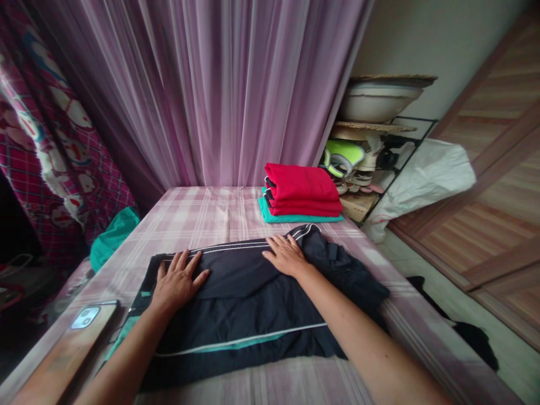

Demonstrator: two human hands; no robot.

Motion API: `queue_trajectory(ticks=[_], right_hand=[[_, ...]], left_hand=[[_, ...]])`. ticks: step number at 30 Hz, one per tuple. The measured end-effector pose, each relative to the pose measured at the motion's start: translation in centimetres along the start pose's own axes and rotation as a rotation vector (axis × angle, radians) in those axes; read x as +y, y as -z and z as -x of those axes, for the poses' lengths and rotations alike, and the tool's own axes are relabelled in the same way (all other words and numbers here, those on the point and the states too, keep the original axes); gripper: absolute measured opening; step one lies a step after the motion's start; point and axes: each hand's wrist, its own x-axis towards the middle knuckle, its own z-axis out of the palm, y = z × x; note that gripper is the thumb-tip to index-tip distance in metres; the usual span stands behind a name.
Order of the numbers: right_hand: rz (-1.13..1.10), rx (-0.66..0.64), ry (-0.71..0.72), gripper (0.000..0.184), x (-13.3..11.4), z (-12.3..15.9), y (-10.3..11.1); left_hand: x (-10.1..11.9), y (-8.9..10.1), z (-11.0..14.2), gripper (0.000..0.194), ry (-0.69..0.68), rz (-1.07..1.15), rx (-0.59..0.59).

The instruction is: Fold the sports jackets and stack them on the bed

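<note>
The left hand (177, 283) and the right hand (287, 256) cover bits of the dark cloth (240, 306), so what is under the palms can't be seen. The right arm (363, 337) hides more of it and runs off the bottom edge. The phone (67, 354) is cut off down there too, and so is the table (219, 211). Most of the green-blue cloth (304, 219) is hidden under the red pile (304, 188). The top edge chops the purple curtain (228, 84), the left edge chops the pink checked cloth (70, 140), and the right edge chops the wooden door (489, 191). The black thing (476, 340) on the floor is too blurry to name.
</note>
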Motion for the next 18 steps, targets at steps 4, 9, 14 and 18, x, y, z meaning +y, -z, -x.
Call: queue_trajectory(ticks=[4, 9, 14, 18], right_hand=[[0.094, 0.015, -0.313, 0.056, 6.6, 1.4, -0.3], [0.086, -0.011, -0.411, 0.055, 6.6, 1.4, 1.4], [0.045, 0.312, -0.295, 0.055, -0.8, 0.3, 3.0], [-0.006, 0.172, -0.058, 0.053, -4.7, 0.1, 1.0]], left_hand=[[0.0, -0.1, -0.1, 0.064, -0.006, 0.031, 0.014], [0.3, 0.0, 0.1, 0.064, -0.008, 0.038, 0.029], [0.5, 0.2, 0.2, 0.065, -0.003, 0.051, 0.019], [0.5, 0.3, 0.2, 0.067, 0.0, 0.068, -0.005]])
